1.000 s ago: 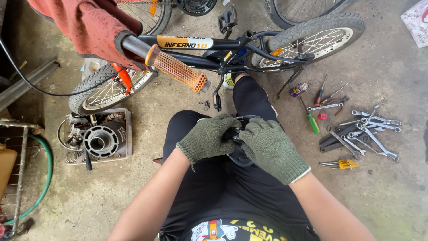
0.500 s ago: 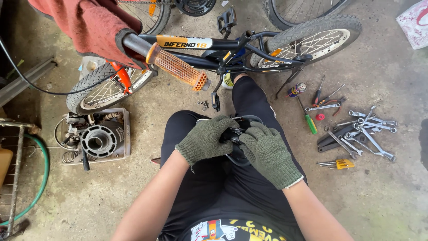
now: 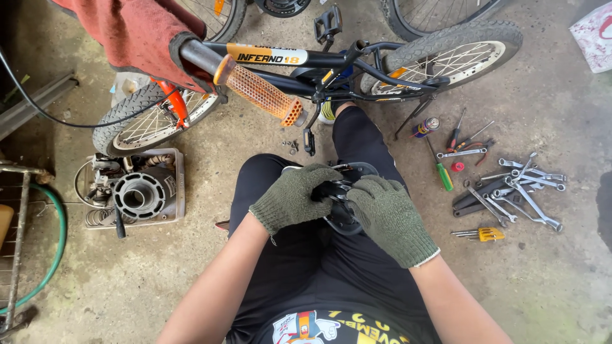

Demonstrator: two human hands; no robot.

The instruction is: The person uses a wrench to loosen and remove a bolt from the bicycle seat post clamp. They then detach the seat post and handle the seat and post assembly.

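Surface: stained concrete floor [image 3: 548, 102], workshop setting. A small black bicycle [image 3: 357, 64] lies across the top, its orange grip [image 3: 261, 94] pointing toward the person. Wrenches [image 3: 510, 188] and a green screwdriver [image 3: 442, 173] are spread to the right; a tray of engine parts [image 3: 134, 191] sits to the left. Over the lap, the gloved left hand [image 3: 290, 197] and right hand [image 3: 389, 216] both close on a black part [image 3: 338, 200] held between them.

both gloved hands, left [image 3: 291, 196] and right [image 3: 389, 216], closed on a black part [image 3: 338, 204] over the lap. just beyond the part, a bike [image 3: 331, 64] on its side. right of the part, wrenches [image 3: 510, 188] and screwdrivers [image 3: 443, 172] on the floor; left of it, a tray [image 3: 175, 191].
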